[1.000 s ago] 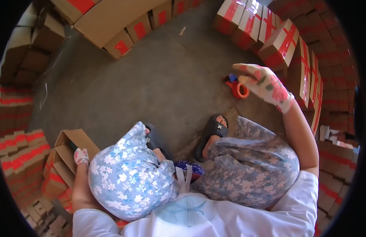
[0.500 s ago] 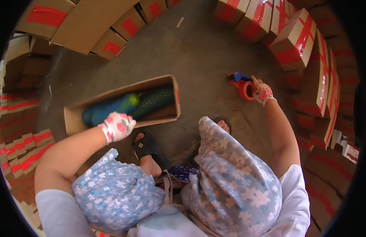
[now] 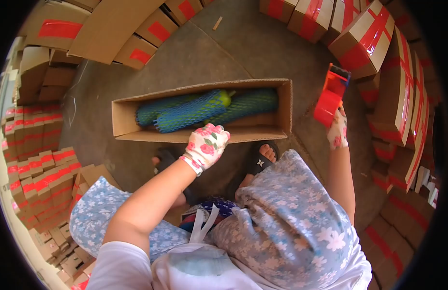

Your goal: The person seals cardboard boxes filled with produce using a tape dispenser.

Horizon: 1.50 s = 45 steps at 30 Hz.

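Observation:
My left hand [image 3: 208, 145], in a flowered glove, is closed on the near wall of an open, long cardboard box [image 3: 118, 121]. Inside lie several long green fruits or vegetables wrapped in blue and green netting [image 3: 185, 113]; one bare yellow-green end [image 3: 225, 99] shows. Off the box's right end, my right hand [image 3: 339, 126], gloved alike, grips a tape dispenser [image 3: 336, 79] with a roll of red tape [image 3: 327, 108]. The dispenser is raised off the floor, its head pointing away from me. The tape roll partly hides the right fingers.
Cardboard boxes sealed with red tape are stacked at the right [image 3: 364, 41], at the far left [image 3: 64, 29] and along the left side [image 3: 40, 179]. My sandalled feet [image 3: 262, 162] stand close to the near side of the open box. A small scrap [image 3: 217, 22] lies on the concrete floor.
The open box has slid right and straightened, with my left hand moving along on its near wall. My right hand has lifted the tape dispenser from the floor and turned it upright.

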### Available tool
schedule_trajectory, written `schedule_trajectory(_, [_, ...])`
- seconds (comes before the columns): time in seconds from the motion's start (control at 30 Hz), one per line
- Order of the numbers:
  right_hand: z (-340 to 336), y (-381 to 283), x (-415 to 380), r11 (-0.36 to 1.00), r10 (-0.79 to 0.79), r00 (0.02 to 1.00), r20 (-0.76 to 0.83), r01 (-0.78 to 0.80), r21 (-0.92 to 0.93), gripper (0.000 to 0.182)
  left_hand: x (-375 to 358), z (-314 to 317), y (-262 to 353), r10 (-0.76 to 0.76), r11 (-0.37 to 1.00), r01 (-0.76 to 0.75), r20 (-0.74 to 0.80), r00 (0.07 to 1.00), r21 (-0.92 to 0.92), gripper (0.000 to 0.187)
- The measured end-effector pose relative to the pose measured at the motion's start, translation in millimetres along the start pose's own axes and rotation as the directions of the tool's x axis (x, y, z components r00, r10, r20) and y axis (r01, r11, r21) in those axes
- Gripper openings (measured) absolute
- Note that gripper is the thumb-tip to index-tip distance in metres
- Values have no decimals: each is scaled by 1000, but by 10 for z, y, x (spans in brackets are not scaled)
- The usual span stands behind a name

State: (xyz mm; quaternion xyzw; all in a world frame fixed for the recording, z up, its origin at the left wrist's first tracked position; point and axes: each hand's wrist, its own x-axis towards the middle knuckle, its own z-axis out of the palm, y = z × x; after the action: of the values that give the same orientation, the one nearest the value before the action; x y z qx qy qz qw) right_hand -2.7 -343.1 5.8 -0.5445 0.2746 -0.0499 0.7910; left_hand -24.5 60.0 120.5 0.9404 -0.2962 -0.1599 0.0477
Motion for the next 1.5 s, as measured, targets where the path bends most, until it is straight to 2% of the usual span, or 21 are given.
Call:
schedule_trajectory(0.13, [-413,-160,-464,966,10,947,322,-93,241,43,-61,2,190,3,1000,0,90,996,-30,11])
schedule_trajectory(0.23, [-243,-533,-787,957,235,936,261,-270,105,51,-165,73,257,15,975,-19,-20,1000,-221,18])
schedule_trajectory(0.33, [251,-743,-909,969,244,874,421,-198,-150,62,-224,-127,-84,-62,879,-16,-146,987,-476,24])
schedule_trajectory(0.4, [515,-777,-804,961,193,783,592,-28,-276,73,-439,-416,-725,-387,908,274,-391,835,-316,27])
schedule_trajectory(0.47, [787,-872,-599,913,338,676,655,-66,-403,75,-858,-220,-1738,-672,678,724,-508,539,-128,56])
schedule_trajectory(0.5, [936,-831,-550,909,392,628,672,-151,-389,74,-1148,-81,-2294,-627,642,764,-528,573,66,71])
schedule_trajectory(0.53, [1061,-738,-484,896,418,617,667,-160,-414,72,-1289,1,-2578,-815,523,848,-237,528,92,77])
schedule_trajectory(0.57, [1173,-671,-468,883,443,605,662,-166,-439,71,-1190,-155,-2374,-818,520,849,-230,527,95,77])
schedule_trajectory(0.63, [1492,-701,-579,714,548,634,546,-13,-700,64,-905,-587,-1715,-806,395,914,441,394,-95,79])
schedule_trajectory(0.7, [1473,-429,-625,709,572,662,484,-102,-698,59,-1127,-281,-1655,-491,828,559,428,759,-41,81])
schedule_trajectory(0.77, [1555,-504,-635,667,558,664,497,-3,-745,58,-1076,-517,-1539,-319,877,466,580,750,-119,86])
schedule_trajectory(0.8, [1570,-519,-672,717,553,661,506,-69,-694,59,-1185,-492,-1648,-217,927,325,441,871,-186,80])
schedule_trajectory(0.87, [1486,-456,-642,775,539,680,497,-169,-609,61,-1041,-546,-1784,-154,913,313,490,858,-263,71])
schedule_trajectory(1.0, [1612,-811,-621,662,348,789,507,177,-729,53,-634,-410,-1990,-192,904,343,477,858,-254,41])
schedule_trajectory(1.1, [1706,-1097,-871,677,199,823,532,277,-682,52,-369,-80,-2025,-290,905,379,369,883,-195,49])
schedule_trajectory(1.17, [1655,-963,-1057,795,252,687,682,254,-550,52,-348,139,-2049,-310,902,378,295,904,-211,66])
schedule_trajectory(1.23, [1799,-583,-1279,905,407,569,715,-148,-398,53,-336,203,-2104,-313,894,380,275,909,-237,65])
schedule_trajectory(1.3, [1938,-280,-1257,745,589,530,610,-63,-665,53,-364,184,-2059,-333,881,398,261,906,-257,65])
schedule_trajectory(1.4, [1949,33,-1137,765,641,545,540,-398,-507,50,-379,-65,-1822,-350,921,349,30,936,-171,48])
schedule_trajectory(1.43, [1910,156,-1076,762,648,561,515,-479,-437,49,-397,-64,-1767,-117,993,109,-264,957,-44,37])
schedule_trajectory(1.5, [1917,294,-1091,795,607,638,475,-493,-354,46,-285,-318,-1517,92,996,-92,-430,898,22,41])
